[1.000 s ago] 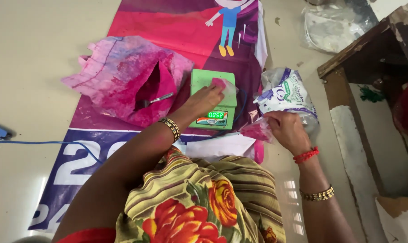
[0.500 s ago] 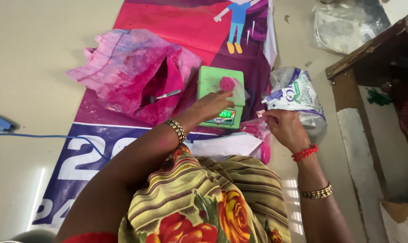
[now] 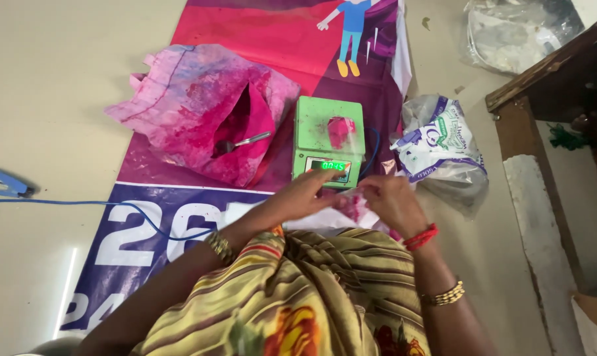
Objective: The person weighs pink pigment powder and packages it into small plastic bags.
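You look to be packing a weighed portion: just in front of the green scale point(image 3: 329, 142), your left hand point(image 3: 310, 195) and right hand point(image 3: 389, 200) both pinch one small clear packet point(image 3: 351, 202) of pink powder. Sealing it calls for a steady grip. One pink lump sits on the scale; left of it lies one stained cloth bag point(image 3: 199, 109) holding one spoon point(image 3: 236, 143).

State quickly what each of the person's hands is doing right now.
Left hand: fingers pinched on a small clear packet of pink powder.
Right hand: gripping the same packet's other side.
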